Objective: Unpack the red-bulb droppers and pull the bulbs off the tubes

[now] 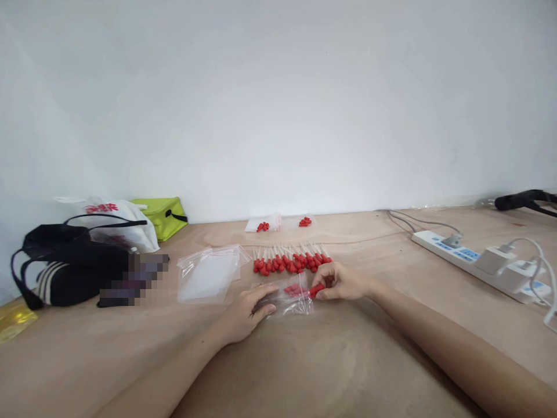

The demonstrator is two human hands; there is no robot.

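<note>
A clear zip bag lies on the table in front of me, with several red pieces inside it. My left hand grips the bag's left end between thumb and fingers. At the mouth on the right, my right hand pinches a small red piece, its tip at the bag's opening. Just behind the bag is a row of red-ended pieces with thin white stems, stems pointing away from me. Flat unfilled zip bags are stacked left of the row.
Two bags with red pieces lie near the wall. A white power strip with chargers and cables is at right. At left are a black bag, a white plastic bag and a green box-shaped bag.
</note>
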